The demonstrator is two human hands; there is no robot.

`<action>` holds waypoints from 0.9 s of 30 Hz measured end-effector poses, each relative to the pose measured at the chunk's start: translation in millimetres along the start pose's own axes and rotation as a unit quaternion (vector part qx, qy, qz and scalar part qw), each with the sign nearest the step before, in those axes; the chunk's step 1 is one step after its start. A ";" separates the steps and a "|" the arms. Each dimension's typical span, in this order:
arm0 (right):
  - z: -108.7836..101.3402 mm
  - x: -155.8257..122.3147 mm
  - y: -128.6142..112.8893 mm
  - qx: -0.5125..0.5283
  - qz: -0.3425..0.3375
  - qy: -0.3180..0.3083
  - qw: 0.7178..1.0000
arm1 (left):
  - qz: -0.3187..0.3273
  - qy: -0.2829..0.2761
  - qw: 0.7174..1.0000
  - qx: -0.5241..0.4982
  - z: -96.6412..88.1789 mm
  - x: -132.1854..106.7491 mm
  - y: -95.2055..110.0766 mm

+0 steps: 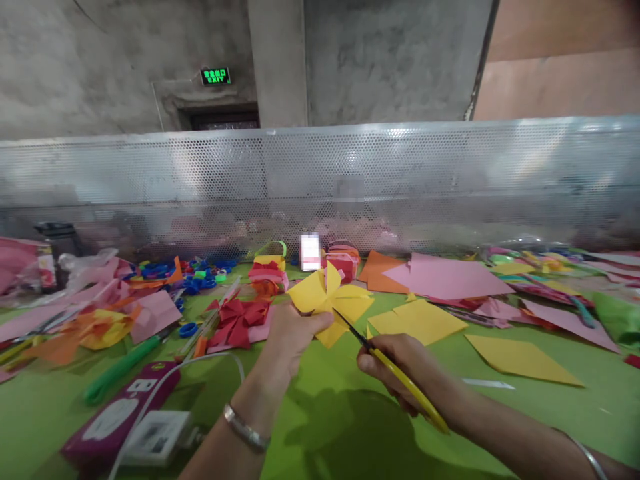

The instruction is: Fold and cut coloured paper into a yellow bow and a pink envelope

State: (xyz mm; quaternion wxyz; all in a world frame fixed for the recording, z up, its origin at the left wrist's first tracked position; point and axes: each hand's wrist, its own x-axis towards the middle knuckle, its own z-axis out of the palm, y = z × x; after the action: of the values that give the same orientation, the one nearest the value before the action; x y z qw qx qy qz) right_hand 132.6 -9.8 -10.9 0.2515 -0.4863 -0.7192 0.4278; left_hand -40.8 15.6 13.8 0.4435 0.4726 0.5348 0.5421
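My left hand (293, 333) pinches a yellow paper pinwheel (345, 297) by its lower left part, thumb on top, raised above the green table. Several of its pointed blades fan out. My right hand (400, 370) is closed around a slim tool (413, 390) with a long yellow handle and a dark, narrow front end. That dark end reaches the pinwheel close to its centre; whether it touches the paper I cannot tell. A red paper pinwheel (240, 321) lies to the left of my left hand. Yellow paper sheets (420, 320) lie beyond my right hand.
A lit phone (310, 252) stands near the perforated metal panel (320, 180). At the lower left sit a purple box (120, 417), a white adapter (157, 437) and its cable. Pink sheets (450, 277), paper scraps and blue rings (188, 330) lie around. A dark bottle (57, 253) stands far left.
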 end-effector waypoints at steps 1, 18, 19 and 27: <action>-0.1 -0.1 0.4 -0.001 -0.001 -0.001 1.000 | 0.000 -0.003 1.000 -0.002 0.0 -0.1 0.1; 3.0 2.3 2.9 -0.068 -0.072 0.036 0.994 | -0.040 -0.061 0.995 -0.069 2.6 0.0 -2.1; 3.5 3.0 3.2 -0.068 -0.074 0.037 0.994 | -0.041 -0.061 0.995 -0.071 2.6 -0.4 -1.7; 4.5 3.0 3.0 -0.080 -0.062 0.060 0.993 | -0.052 -0.058 0.994 -0.075 1.6 -2.3 -0.7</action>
State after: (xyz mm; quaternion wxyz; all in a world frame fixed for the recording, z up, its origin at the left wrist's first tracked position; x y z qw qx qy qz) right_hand 129.4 -8.2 -15.9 0.2803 -0.4842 -0.7636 0.3224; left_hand -38.9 13.6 13.0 0.5357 0.4406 0.4898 0.5282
